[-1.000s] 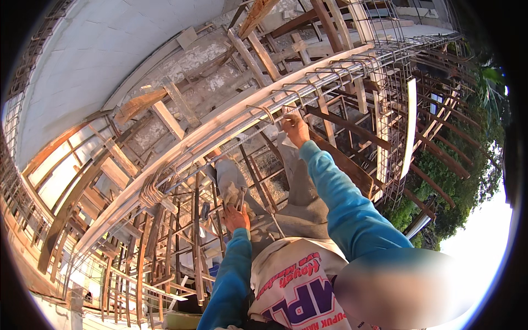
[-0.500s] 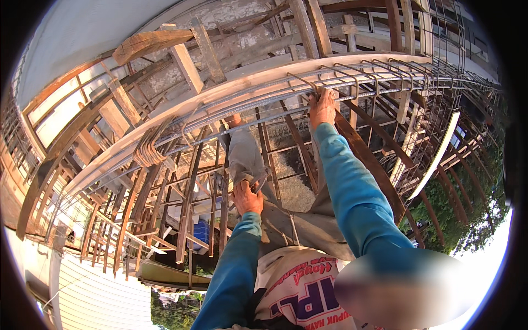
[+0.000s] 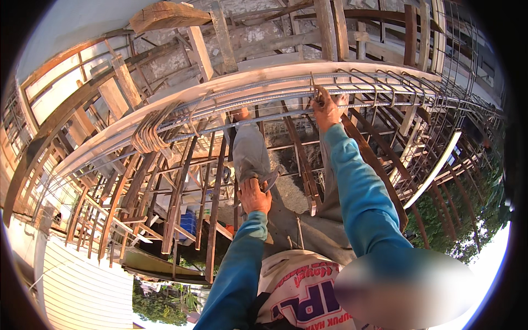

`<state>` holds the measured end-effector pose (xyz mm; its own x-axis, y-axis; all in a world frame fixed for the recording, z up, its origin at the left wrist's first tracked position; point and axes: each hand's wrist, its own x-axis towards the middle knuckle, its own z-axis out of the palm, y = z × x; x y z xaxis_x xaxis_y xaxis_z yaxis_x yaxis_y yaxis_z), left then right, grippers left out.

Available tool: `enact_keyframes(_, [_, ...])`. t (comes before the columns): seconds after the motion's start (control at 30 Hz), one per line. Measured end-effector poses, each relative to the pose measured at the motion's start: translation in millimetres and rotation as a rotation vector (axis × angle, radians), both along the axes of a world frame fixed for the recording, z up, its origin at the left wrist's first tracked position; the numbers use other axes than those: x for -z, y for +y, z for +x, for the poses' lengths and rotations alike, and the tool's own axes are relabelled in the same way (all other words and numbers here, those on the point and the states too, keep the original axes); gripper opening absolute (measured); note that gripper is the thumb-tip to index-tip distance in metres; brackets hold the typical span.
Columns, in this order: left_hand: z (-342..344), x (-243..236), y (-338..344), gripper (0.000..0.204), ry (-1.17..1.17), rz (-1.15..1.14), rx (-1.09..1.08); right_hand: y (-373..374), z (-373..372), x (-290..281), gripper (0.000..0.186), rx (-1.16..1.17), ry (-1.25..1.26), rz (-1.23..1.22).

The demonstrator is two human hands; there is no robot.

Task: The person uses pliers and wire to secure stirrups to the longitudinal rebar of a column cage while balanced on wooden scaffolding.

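My right hand (image 3: pixel 328 113) is closed on a bent steel stirrup (image 3: pixel 312 81) at the long rebars (image 3: pixel 258 99), with thumb and fingers pinched round it. My left hand (image 3: pixel 254 196) rests at my bent knee, its fingers curled by a grey curved metal tool (image 3: pixel 271 179); the tool's kind and its far end are hard to make out. Several more stirrups (image 3: pixel 379 85) are spaced along the bars at the right. A bundle of rusty stirrups (image 3: pixel 148 132) hangs round the bars at the left.
A long pale board (image 3: pixel 187 93) runs behind the rebars. Brown timber props and slats (image 3: pixel 181 192) stand below, with gaps open to the ground. My foot (image 3: pixel 240 114) is by the bars. Upright rebar cages (image 3: pixel 465 49) rise at the right; a wooden beam (image 3: pixel 170 16) juts out above.
My right hand has turned at the bars, and the stirrup in it has swung from slanting to nearly upright. My left hand stays at the knee. The view has shifted slightly.
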<state>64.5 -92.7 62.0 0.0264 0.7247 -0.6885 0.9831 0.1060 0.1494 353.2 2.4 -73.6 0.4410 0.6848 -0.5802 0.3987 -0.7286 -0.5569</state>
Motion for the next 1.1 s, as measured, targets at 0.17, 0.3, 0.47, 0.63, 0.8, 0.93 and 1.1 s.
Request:
enact_keyframes(0.17, [-5, 1, -3, 0.027, -0.004, 0.051, 0.009, 15, 18, -6, 0.04, -0.283, -0.387, -0.133])
enact_keyframes(0.3, [-7, 0, -4, 0.026, 0.007, 0.05, 0.016, 44, 14, -13, 0.038, -0.378, -0.547, -0.309])
enact_keyframes(0.47, [-7, 3, -7, 0.025, -0.008, 0.008, -0.034, 78, 38, 13, 0.041, -0.627, -0.499, -0.597])
enact_keyframes(0.63, [-10, 6, -8, 0.025, 0.005, 0.034, -0.053, 114, 39, 14, 0.04, -0.758, -0.517, -0.472])
enact_keyframes(0.8, [-4, 8, -2, 0.024, -0.008, 0.038, -0.063, 113, 81, 88, 0.066, -0.893, -0.141, -0.892])
enact_keyframes(0.93, [-11, 5, -3, 0.024, 0.01, 0.074, -0.059, 94, 69, 120, 0.08, -0.822, 0.268, -1.115])
enact_keyframes(1.1, [-8, 7, -2, 0.024, -0.019, 0.047, -0.121, 66, 83, 146, 0.071, -0.369, 0.758, -1.075])
